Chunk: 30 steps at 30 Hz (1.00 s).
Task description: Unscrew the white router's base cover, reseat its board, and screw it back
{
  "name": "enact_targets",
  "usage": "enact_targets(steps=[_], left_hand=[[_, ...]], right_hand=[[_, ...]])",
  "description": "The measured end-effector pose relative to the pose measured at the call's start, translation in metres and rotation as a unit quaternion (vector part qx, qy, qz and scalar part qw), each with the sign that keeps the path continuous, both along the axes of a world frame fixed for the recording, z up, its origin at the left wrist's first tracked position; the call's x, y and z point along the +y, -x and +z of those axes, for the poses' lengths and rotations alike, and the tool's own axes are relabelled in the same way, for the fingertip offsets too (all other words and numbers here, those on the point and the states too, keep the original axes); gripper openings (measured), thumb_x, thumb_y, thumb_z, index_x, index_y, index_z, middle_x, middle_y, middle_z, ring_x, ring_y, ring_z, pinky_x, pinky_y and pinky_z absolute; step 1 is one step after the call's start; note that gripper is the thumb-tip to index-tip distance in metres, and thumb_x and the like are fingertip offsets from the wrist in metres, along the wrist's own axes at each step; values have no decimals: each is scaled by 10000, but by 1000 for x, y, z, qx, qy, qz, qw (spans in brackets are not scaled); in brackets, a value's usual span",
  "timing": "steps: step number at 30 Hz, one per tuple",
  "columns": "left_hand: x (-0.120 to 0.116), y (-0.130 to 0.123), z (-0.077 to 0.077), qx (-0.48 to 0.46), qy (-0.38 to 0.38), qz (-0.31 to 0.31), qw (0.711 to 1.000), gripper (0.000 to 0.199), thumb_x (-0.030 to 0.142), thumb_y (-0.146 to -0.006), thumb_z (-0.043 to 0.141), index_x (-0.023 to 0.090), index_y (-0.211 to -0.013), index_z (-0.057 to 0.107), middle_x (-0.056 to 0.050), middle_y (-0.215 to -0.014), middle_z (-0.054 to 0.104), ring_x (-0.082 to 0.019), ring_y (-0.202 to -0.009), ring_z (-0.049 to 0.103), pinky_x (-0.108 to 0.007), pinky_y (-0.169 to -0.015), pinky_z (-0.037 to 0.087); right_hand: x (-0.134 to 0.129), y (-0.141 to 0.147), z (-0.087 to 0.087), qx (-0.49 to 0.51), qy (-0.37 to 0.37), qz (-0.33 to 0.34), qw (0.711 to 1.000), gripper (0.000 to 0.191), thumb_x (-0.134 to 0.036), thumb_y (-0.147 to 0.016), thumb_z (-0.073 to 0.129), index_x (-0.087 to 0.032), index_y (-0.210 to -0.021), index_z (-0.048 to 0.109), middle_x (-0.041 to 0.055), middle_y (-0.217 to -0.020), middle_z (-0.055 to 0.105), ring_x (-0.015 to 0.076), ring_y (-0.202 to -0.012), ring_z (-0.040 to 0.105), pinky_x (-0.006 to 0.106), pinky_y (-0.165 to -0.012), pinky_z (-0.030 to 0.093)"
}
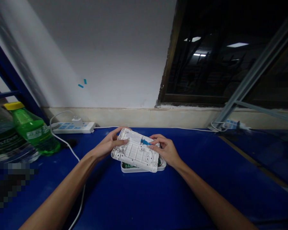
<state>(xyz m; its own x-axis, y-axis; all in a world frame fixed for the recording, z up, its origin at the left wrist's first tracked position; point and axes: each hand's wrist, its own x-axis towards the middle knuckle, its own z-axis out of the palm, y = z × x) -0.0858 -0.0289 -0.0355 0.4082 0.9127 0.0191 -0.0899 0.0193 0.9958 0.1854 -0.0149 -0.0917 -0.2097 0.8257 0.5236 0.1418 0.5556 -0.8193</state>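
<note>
A white perforated plastic cover (135, 152) is tilted, its ribbed inner side facing me. My left hand (107, 143) grips its left end, thumb on the inner face and fingers behind. Near the cover's upper right part, my right hand (167, 151) pinches a small blue connector (145, 142) between thumb and fingers, against the cover. Beneath the cover lies a shallow white casing (138, 170) on the blue table. A strip of green circuit board (127, 165) shows inside it; the cover hides most of the rest.
Green bottle with a yellow cap (33, 127) and a larger clear bottle (8, 137) stand at the left. A white power strip (73, 127) lies by the wall, its cable (81, 201) crossing the blue table (182, 201). Another power strip (231, 124) sits at the far right.
</note>
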Motion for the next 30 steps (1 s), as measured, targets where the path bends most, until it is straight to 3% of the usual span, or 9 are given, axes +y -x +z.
enact_targets(steps=[9,16,21,27,30], left_hand=[[4,1,-7,-9,-2,-20,1000,524,266,-763,796,218,-1225,553,-70,-1012,665,-192,-784,655,-270,-648,515],[5,1,-9,-13,13,-10,1000,621,260,-753,801,238,-1316,541,-72,-1014,681,-189,-759,658,-282,-638,510],[7,3,-6,-23,9,8,1000,595,242,-737,807,229,-1283,569,-69,-993,691,-187,-739,665,-278,-630,518],[7,3,-4,-18,5,7,1000,567,261,-735,821,221,-1246,580,-75,-1015,692,-200,-768,673,-271,-623,526],[6,3,-3,-14,3,10,1000,565,266,-734,822,221,-1243,581,-74,-1009,690,-197,-757,671,-271,-618,525]], right_hand=[[1,4,0,7,-3,3,1000,98,-274,-762,797,-215,-746,720,62,-1041,694,214,-989,644,411,-897,469],[1,3,2,1,-10,-12,1000,95,-306,-750,808,-232,-783,758,64,-1013,701,218,-964,657,413,-887,497],[-2,0,7,-5,44,44,998,221,-348,-788,772,-246,-984,776,89,-1103,722,237,-1054,667,407,-903,548],[-3,0,2,-8,7,-37,999,141,-325,-790,768,-225,-889,758,87,-1039,738,234,-951,704,366,-772,603],[-4,-1,4,-41,-37,-51,997,78,-288,-813,750,-236,-870,765,84,-1100,737,241,-1014,692,405,-848,579]])
